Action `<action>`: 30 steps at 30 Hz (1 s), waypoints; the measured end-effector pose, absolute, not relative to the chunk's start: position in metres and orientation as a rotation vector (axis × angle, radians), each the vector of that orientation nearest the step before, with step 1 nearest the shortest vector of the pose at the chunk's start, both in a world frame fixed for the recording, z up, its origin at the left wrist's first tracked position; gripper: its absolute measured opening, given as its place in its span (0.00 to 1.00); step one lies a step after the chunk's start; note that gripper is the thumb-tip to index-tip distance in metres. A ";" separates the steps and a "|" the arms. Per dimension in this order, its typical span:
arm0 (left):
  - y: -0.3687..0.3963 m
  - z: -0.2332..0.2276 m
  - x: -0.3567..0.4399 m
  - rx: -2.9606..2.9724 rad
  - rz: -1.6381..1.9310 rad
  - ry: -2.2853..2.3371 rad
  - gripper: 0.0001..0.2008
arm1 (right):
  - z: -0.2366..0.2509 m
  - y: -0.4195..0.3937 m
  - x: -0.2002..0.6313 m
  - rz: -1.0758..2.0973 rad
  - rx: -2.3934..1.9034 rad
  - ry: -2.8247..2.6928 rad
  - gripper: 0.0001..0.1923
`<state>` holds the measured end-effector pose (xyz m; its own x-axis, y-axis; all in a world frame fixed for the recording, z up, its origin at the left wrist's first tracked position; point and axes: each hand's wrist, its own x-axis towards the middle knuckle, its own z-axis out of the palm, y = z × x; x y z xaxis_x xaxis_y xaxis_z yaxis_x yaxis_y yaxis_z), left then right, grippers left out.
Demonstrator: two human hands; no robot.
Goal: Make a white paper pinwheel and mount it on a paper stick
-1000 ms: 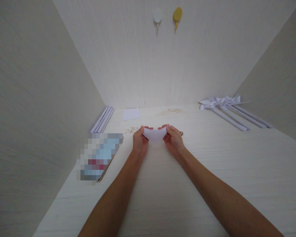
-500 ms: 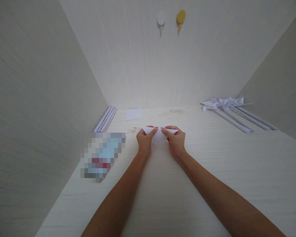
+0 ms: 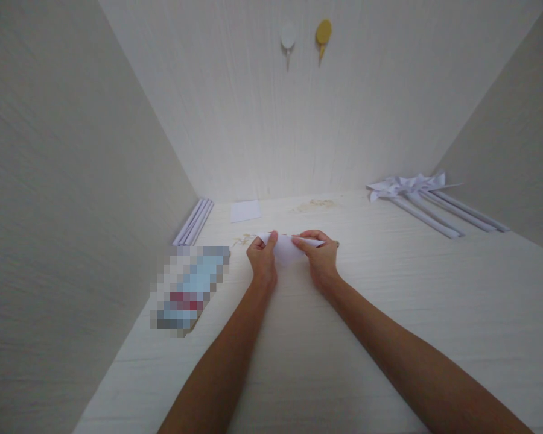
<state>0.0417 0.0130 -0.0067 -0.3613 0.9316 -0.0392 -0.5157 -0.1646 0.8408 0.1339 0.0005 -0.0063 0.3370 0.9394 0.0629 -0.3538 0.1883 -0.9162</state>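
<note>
A folded piece of white paper (image 3: 286, 248) spans the gap between my two hands, its pointed corners showing at either side. My left hand (image 3: 262, 258) pinches its left part, thumb on the near face and pointing up. On the right part, my right hand (image 3: 321, 254) grips with the thumb laid inward across the paper and the fingers behind. The far side of the paper and most fingertips are hidden.
Rolled white paper tubes (image 3: 194, 222) lie at the left wall, near a flat white paper square (image 3: 245, 211). A pixelated object (image 3: 194, 286) lies left of my arms. Paper pinwheel-like shapes with tubes (image 3: 409, 185) lie back right. Two hooks (image 3: 323, 31) hang on the back wall.
My left thumb has shifted left along the paper and points more upright, so the thumbs are farther apart. The whole view has moved slightly.
</note>
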 end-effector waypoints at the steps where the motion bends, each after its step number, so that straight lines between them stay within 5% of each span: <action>1: 0.014 -0.007 0.041 0.637 1.736 0.975 0.12 | -0.007 0.001 0.134 1.036 -0.971 -0.752 0.11; 30: 0.014 -0.005 0.030 0.671 1.767 0.989 0.09 | -0.010 0.004 0.137 0.966 -1.018 -0.796 0.11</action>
